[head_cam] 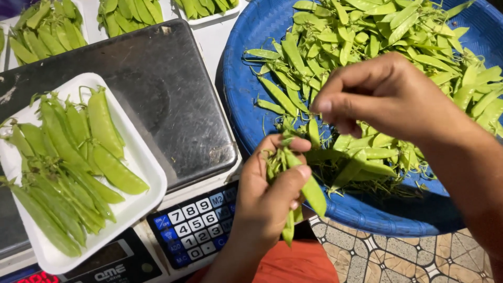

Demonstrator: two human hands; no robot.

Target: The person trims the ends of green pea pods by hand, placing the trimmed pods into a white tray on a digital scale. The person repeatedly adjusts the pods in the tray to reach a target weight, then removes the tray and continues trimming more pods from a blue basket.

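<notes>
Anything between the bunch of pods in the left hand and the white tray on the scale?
Nothing visible. The left hand holds the bunch of pods just right of the scale; only bare platter and keypad lie between it and the white tray.

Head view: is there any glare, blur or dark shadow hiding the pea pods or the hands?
Head view: sharp overall, both hands and the bundle of pea pods in the left hand read clearly; the right hand shows no blur; dull sheen on the scale platform but no washout; the blue basket falls into deep shadow along its near rim; the white tray is bright, not blown out.
</notes>
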